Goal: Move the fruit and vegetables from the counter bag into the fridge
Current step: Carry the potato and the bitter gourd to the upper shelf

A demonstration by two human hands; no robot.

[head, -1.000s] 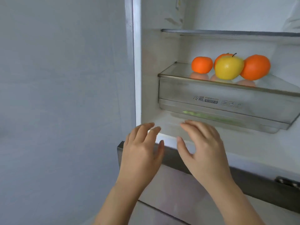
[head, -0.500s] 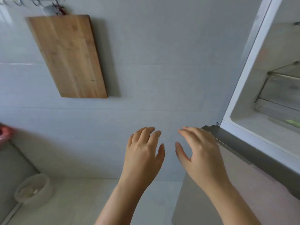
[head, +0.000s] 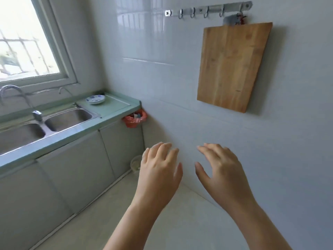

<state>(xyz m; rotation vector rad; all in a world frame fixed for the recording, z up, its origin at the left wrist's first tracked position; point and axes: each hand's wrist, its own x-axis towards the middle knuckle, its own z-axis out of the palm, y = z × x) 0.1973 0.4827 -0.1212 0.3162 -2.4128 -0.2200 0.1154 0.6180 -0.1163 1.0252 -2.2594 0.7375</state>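
Note:
My left hand (head: 159, 173) and my right hand (head: 222, 173) hang side by side in front of me, palms down, fingers relaxed, holding nothing. They are over the pale floor near the tiled wall. The green counter (head: 75, 129) with a double steel sink (head: 68, 117) runs along the left. No fruit, no vegetables and no fridge are in view. A red plastic bag (head: 134, 119) hangs at the counter's far end.
A wooden cutting board (head: 232, 67) hangs on the wall below a hook rail (head: 207, 10). A small blue-patterned dish (head: 95, 99) sits on the counter. A white bowl (head: 136, 164) lies on the floor by the grey cabinets (head: 72, 170). A window (head: 27, 42) is top left.
The view has swung left, away from the open fridge with its oranges and yellow apple, past the cutting board to the sink counter. Both hands stay empty in front of me.

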